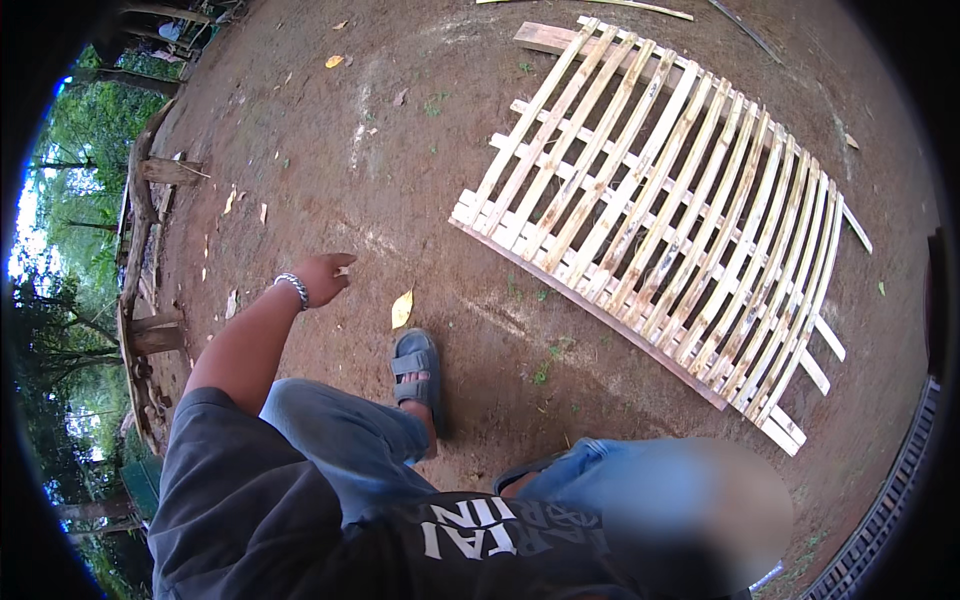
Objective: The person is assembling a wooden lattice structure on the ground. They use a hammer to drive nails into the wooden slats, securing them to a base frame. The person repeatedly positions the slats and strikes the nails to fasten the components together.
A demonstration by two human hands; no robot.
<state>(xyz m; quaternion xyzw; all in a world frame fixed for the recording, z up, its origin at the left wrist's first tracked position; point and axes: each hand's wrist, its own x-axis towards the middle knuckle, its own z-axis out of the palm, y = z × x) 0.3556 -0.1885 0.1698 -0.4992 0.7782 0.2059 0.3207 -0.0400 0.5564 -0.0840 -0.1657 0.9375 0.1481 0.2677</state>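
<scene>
My left hand [325,279], with a silver chain bracelet [295,288] at the wrist, is stretched out over bare earth on the left. Its fingers are bent toward the thumb, and a small pale spot shows between them, too small to name. My right hand is out of sight. A slatted panel of pale wooden strips [650,170] lies on the ground ahead to the right, apart from my left hand. Long narrow slats run across several crosspieces, whose ends stick out past the right edge. Brown stains mark some of the slats.
A wooden beam [545,38] shows at the panel's far end. My sandalled foot [415,372] stands beside a yellow leaf [402,309]. Rough log railing [140,210] edges the ground at left, with trees beyond. A dark ridged edge [885,500] curves along the lower right.
</scene>
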